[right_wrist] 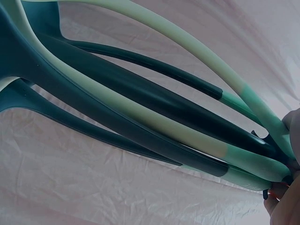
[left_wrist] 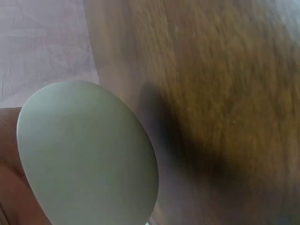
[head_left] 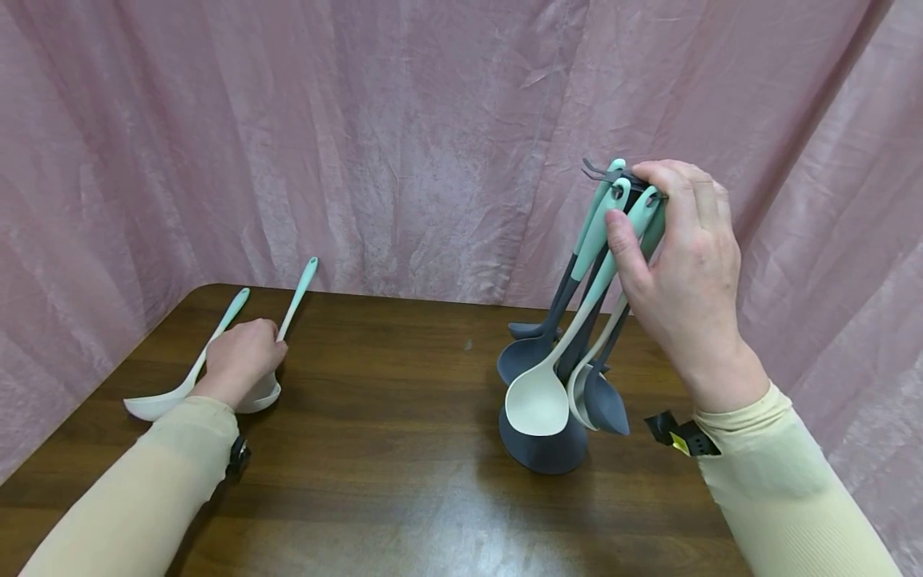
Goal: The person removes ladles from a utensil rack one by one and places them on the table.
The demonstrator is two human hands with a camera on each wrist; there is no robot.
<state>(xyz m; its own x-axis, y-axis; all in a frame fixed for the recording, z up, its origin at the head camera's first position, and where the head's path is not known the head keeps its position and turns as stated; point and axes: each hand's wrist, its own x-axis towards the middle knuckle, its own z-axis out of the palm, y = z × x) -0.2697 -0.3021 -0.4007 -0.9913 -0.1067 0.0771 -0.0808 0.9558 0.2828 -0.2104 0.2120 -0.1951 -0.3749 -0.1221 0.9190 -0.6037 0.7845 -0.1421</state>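
Note:
My left hand (head_left: 241, 361) grips a white spoon with a mint handle. The handle (head_left: 299, 292) rises beyond the fingers, and part of the white bowl (head_left: 263, 397) shows below the hand. Up close in the left wrist view, that smooth oval bowl (left_wrist: 89, 154) hides most of the fingers. My right hand (head_left: 688, 232) holds the top of a dark utensil stand (head_left: 544, 449), fingers over its hooks and thumb beside the mint handles. Several white and dark grey utensils hang there, among them a white ladle (head_left: 537, 401) in front. The right wrist view shows their handles converging at the fingers.
Another white utensil with a mint handle (head_left: 227, 316) lies on the wooden table (head_left: 389, 385), left of my left hand. An empty hook (head_left: 594, 170) sticks out at the stand's top. A pink curtain (head_left: 404, 160) hangs behind the table's back edge.

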